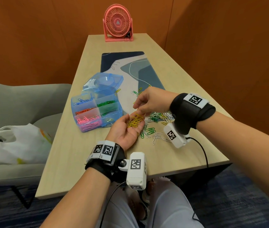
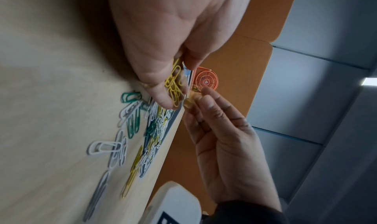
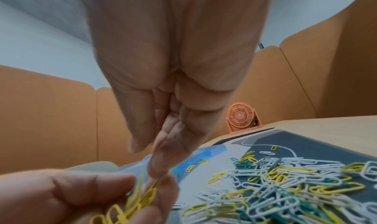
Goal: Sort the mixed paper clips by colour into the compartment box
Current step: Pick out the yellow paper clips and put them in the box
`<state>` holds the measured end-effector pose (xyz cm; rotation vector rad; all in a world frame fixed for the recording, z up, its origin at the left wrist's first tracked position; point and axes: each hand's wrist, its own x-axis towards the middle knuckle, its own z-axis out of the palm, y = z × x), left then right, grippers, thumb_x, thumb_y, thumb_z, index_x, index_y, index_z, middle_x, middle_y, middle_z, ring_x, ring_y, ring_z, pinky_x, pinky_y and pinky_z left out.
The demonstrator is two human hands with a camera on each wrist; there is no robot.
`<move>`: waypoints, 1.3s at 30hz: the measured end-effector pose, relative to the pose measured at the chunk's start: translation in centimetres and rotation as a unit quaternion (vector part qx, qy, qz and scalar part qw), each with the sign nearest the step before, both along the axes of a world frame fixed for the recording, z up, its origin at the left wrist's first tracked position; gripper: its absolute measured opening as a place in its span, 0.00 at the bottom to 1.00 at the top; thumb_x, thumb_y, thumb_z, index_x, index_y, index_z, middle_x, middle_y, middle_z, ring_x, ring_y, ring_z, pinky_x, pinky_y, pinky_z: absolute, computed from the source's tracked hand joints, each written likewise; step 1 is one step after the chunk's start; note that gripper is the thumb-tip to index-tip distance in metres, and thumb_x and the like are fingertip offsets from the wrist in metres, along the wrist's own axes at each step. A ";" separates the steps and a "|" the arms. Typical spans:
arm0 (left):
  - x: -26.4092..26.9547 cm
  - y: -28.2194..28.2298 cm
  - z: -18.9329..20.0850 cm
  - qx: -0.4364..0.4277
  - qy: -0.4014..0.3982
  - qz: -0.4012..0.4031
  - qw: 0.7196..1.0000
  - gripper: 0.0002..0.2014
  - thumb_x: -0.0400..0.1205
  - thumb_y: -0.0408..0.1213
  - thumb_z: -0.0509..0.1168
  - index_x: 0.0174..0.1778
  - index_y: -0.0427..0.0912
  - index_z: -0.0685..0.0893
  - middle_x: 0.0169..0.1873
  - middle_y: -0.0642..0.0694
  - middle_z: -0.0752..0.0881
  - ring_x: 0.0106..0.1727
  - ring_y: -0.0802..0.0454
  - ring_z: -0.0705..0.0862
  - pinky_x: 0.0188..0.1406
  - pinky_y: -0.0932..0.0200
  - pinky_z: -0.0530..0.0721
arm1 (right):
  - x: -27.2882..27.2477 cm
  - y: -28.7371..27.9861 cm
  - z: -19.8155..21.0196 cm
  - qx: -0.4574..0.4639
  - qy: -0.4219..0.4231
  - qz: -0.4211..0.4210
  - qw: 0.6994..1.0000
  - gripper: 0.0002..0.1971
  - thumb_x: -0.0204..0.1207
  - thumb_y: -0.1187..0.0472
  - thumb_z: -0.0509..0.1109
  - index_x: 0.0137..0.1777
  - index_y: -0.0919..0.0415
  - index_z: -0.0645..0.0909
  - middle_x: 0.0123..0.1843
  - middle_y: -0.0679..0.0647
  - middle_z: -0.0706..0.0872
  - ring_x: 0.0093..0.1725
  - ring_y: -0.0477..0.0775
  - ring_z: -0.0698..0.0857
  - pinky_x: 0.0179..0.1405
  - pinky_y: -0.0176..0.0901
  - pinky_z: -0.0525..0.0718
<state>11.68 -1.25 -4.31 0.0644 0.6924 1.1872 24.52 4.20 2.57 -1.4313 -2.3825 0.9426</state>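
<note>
While the box (image 1: pixel 97 111) already has blue, orange, pink, lilac and green clips sitting in their own compartments, the job looks maybe two-thirds done to me, not more. One front compartment, next to the green one, only has a couple of clips in it, and my guess is that's where yellow goes.

What's left is the pile (image 1: pixel 158 118) on the near end of the mat (image 1: pixel 146 71) and spilling onto the table (image 1: pixel 74 145): white, green and yellow all tangled together, with a few strays further up the mat. White has no obvious home yet as far as I can see.

Right now it's the yellow round. The left hand (image 1: pixel 127 129) is palm up, fingers loosely cupped around a bunch of yellow clips (image 1: pixel 134 120), hovering just beside the box. The right hand (image 1: pixel 148 101) is above it with thumb and fingertips pinched together at the top of that bunch; from the wrist view it seems to be nipping a yellow clip, but it's too blurry to swear to it.

Other stuff: the box's lid (image 1: pixel 104 83) lies open behind it, a pink fan (image 1: pixel 118 23) stands at the far end, and a grey chair (image 1: pixel 15 102) with a plastic bag (image 1: pixel 18 143) on it is off to the left. Nothing really blocks the box. The annoying part will be the tangle, since clips hook each other and greens could ride along with yellows.
</note>
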 end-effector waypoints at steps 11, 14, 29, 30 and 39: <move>-1.6 0.3 0.1 -0.035 0.030 0.049 0.998 0.14 0.87 0.31 0.51 0.44 0.30 0.79 0.39 0.38 0.81 0.43 0.45 0.82 0.58 0.50 0.79 | 0.3 1.9 -2.7 0.080 -0.197 -0.029 0.977 0.03 0.72 0.63 0.75 0.44 0.61 0.88 0.43 0.52 0.88 0.40 0.48 0.81 0.32 0.33 0.75; -1.8 0.5 0.1 -0.036 0.034 0.055 0.997 0.13 0.87 0.30 0.52 0.43 0.31 0.79 0.38 0.39 0.81 0.42 0.45 0.82 0.59 0.51 0.79 | 0.2 2.1 -2.7 0.080 -0.223 -0.017 0.971 0.03 0.74 0.65 0.71 0.41 0.58 0.84 0.40 0.51 0.84 0.41 0.50 0.80 0.29 0.32 0.72; -2.8 0.4 0.3 -0.040 0.031 0.065 0.997 0.12 0.87 0.30 0.53 0.44 0.30 0.80 0.41 0.37 0.82 0.44 0.45 0.82 0.58 0.53 0.79 | -0.6 2.8 -0.7 0.094 -0.317 -0.016 0.944 0.12 0.76 0.71 0.65 0.55 0.69 0.86 0.53 0.62 0.88 0.53 0.60 0.86 0.41 0.42 0.82; -2.8 0.4 0.3 -0.040 0.030 0.064 0.997 0.12 0.86 0.29 0.53 0.44 0.30 0.80 0.41 0.37 0.82 0.44 0.44 0.82 0.59 0.52 0.79 | -0.6 2.8 -0.5 0.100 -0.323 -0.018 0.941 0.13 0.76 0.72 0.66 0.58 0.68 0.85 0.57 0.62 0.87 0.56 0.61 0.85 0.46 0.45 0.82; -2.8 0.4 0.2 -0.041 0.032 0.063 0.997 0.12 0.86 0.29 0.53 0.42 0.31 0.80 0.39 0.38 0.82 0.43 0.45 0.83 0.61 0.52 0.79 | -1.6 3.1 -1.6 0.122 -0.241 -0.008 0.963 0.19 0.74 0.72 0.64 0.56 0.52 0.87 0.61 0.55 0.84 0.58 0.57 0.83 0.52 0.43 0.81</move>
